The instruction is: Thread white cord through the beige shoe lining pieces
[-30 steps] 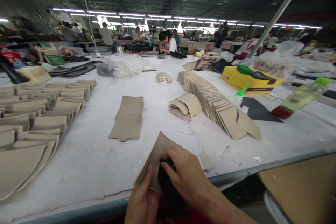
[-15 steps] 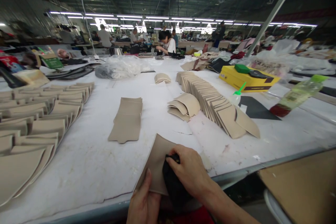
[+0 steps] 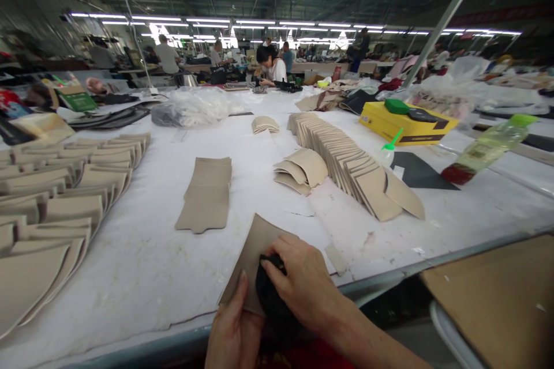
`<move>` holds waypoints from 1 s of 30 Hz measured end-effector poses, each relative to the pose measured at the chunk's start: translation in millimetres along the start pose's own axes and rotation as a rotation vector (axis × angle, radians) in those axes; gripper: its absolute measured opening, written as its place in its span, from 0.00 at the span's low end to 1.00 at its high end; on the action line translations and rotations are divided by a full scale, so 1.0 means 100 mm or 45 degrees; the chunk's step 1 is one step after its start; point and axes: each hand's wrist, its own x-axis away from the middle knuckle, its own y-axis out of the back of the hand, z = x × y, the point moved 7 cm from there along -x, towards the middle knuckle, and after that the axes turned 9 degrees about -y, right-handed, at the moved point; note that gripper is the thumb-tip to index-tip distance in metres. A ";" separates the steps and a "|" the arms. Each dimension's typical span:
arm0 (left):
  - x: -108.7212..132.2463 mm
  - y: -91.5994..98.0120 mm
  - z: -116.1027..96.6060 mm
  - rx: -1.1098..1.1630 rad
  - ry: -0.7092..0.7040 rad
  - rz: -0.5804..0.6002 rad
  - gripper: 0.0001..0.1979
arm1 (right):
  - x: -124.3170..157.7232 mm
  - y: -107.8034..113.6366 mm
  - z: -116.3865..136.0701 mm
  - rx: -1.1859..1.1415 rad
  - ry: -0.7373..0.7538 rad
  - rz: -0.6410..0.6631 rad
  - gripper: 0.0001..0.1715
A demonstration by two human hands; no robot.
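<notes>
My left hand [image 3: 236, 331] grips the beige panel [image 3: 255, 245] by its lower left side, thumb on the upper face and fingers underneath. My right hand [image 3: 303, 277] is closed on a bunched black cloth [image 3: 274, 300], its fingertips pressing the cloth to the panel's face. The panel is tilted over the near edge of the worktop [image 3: 142, 277], its top corner pointing towards the far edge; whether its underside touches the surface, I can't tell.

What has just changed is the cloth: half a second ago it was out nearer the panel's right side, and now it has come back towards my left thumb. I read that as a to-and-fro rub, with this panel still being worked on. My left grip looks the same, so the panel stays steady under the strokes.

Nothing on the worktop has been added or taken away. Two overlapping flat panels [image 3: 205, 202] lie beyond my left hand, in from the near edge. To their right sits a small pile of curved pieces [image 3: 309, 167], just beside the long fanned row [image 3: 337, 153] that runs back towards the far edge. More beige pieces [image 3: 82, 202] stand in overlapping rows along the left side.
</notes>
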 end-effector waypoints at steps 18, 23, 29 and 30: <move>-0.02 -0.02 -0.20 -0.161 0.003 -0.093 0.25 | 0.19 0.13 0.03 -0.704 0.142 0.511 0.02; -0.03 -0.11 -0.35 -0.346 0.119 -0.079 0.26 | 0.06 0.57 -0.38 -0.953 -0.164 0.289 0.10; -0.03 -0.20 -0.34 -0.423 0.218 0.007 0.25 | -0.01 0.65 -0.04 -0.226 0.297 -0.068 0.03; -0.02 -0.22 -0.33 -0.432 0.219 0.026 0.24 | -0.02 0.57 0.04 -0.070 0.352 -0.066 0.04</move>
